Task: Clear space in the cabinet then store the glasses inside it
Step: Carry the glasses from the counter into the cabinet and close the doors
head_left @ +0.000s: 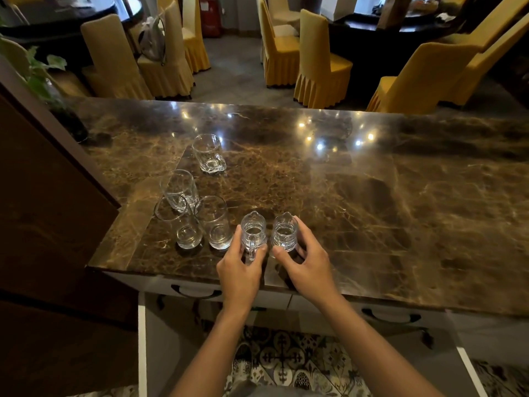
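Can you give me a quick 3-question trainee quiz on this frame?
1. True or false: the left hand and right hand each hold a small pitcher.
2. How many glass items stand on the counter? A) four B) six C) eight
3. What lies beyond the counter?

Key: 1 true, left pitcher, right pitcher. 2 B. 3 Yellow-covered chairs and dark tables.

Wide bare marble counter (400, 196) to the right and beyond. Blocking the left: three tumblers (213, 224) clustered just beside the two small jugs (253, 233), a mug (208, 153) farther back, a dark panel (51, 181) at the edge.
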A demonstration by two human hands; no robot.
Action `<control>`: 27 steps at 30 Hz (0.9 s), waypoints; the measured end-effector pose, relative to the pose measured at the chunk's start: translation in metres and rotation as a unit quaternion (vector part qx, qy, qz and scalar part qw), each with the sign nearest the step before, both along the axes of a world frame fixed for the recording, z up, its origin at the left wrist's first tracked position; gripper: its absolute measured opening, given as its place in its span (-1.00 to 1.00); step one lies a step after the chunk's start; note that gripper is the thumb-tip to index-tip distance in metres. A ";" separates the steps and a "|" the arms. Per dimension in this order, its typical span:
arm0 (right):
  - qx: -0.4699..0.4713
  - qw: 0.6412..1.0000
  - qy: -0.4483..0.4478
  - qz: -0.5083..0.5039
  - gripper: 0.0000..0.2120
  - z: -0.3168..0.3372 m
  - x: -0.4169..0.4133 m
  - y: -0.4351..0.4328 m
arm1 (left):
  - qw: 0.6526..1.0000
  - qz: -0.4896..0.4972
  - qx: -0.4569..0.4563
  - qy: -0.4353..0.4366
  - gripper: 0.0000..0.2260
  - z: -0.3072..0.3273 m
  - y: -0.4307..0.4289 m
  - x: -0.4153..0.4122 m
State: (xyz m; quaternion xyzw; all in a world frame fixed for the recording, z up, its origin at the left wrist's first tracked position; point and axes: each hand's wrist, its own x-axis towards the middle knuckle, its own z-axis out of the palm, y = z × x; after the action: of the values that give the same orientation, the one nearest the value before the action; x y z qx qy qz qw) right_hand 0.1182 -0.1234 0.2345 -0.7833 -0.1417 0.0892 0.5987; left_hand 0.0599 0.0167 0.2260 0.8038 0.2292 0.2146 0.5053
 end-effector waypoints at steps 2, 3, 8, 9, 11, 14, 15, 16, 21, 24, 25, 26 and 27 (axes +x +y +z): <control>-0.003 1.000 -0.002 -0.004 -0.27 -0.002 0.000 0.002 | 1.000 0.004 -0.012 0.006 -0.42 -0.002 0.002 0.001; -0.004 1.000 -0.002 -0.005 -0.26 -0.002 0.000 0.003 | 1.000 0.005 -0.017 0.008 -0.42 -0.002 0.003 0.002; -0.010 1.000 0.008 0.000 -0.23 0.002 0.001 0.005 | 0.999 0.017 -0.035 0.006 -0.39 -0.008 0.009 0.007; -0.011 1.000 0.008 0.001 -0.23 0.002 0.001 0.005 | 0.999 0.018 -0.033 0.009 -0.38 -0.010 0.009 0.007; -0.016 1.000 0.010 0.003 -0.22 0.003 0.000 0.004 | 0.999 0.023 -0.032 0.009 -0.35 -0.012 0.009 0.006; -0.020 1.000 0.011 0.004 -0.21 0.002 0.000 0.004 | 0.999 0.025 -0.031 0.008 -0.30 -0.012 0.008 0.006; -0.020 1.000 0.013 0.005 -0.19 0.002 0.000 0.004 | 0.999 0.025 -0.032 0.011 -0.28 -0.012 0.008 0.006; -0.017 1.000 0.015 0.007 -0.16 0.002 0.000 0.003 | 0.999 0.024 -0.039 0.012 -0.26 -0.011 0.007 0.005; -0.008 0.999 0.037 0.009 -0.09 0.009 0.005 -0.001 | 0.997 0.013 -0.071 0.033 -0.15 0.003 0.004 -0.015; -0.014 1.000 0.021 0.005 -0.16 0.024 0.017 -0.001 | 0.997 -0.013 -0.074 0.029 -0.22 0.021 0.008 -0.045; -0.018 1.000 0.010 0.006 -0.19 0.031 0.023 0.001 | 0.998 -0.012 -0.068 0.013 -0.27 0.031 0.012 -0.055; -0.025 1.000 -0.003 0.009 -0.22 0.040 0.030 0.003 | 0.998 -0.007 -0.059 -0.007 -0.33 0.045 0.017 -0.063; -0.033 0.999 -0.017 0.015 -0.25 0.050 0.038 0.007 | 0.999 0.003 -0.043 -0.032 -0.41 0.061 0.024 -0.068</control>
State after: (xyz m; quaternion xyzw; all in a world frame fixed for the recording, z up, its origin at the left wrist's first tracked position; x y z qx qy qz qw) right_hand 0.1565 -0.1160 0.2845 -0.8016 -0.1606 0.0893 0.5689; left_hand -0.0079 0.0409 0.2874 0.7733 0.2244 0.2316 0.5459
